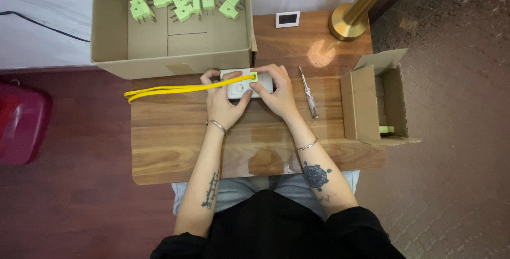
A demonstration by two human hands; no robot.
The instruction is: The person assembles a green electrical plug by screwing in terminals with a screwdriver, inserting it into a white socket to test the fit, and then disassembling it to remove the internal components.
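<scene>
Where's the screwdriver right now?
The screwdriver lies on the wooden table just beyond the person's right hand, between that hand and the small open cardboard box on the right.

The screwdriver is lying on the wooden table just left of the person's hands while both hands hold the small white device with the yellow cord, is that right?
Not quite. In the head view the screwdriver lies on the wooden table just right of the hands, not left. The rest holds: the left hand and right hand both hold the small white device with the yellow cord.
</scene>
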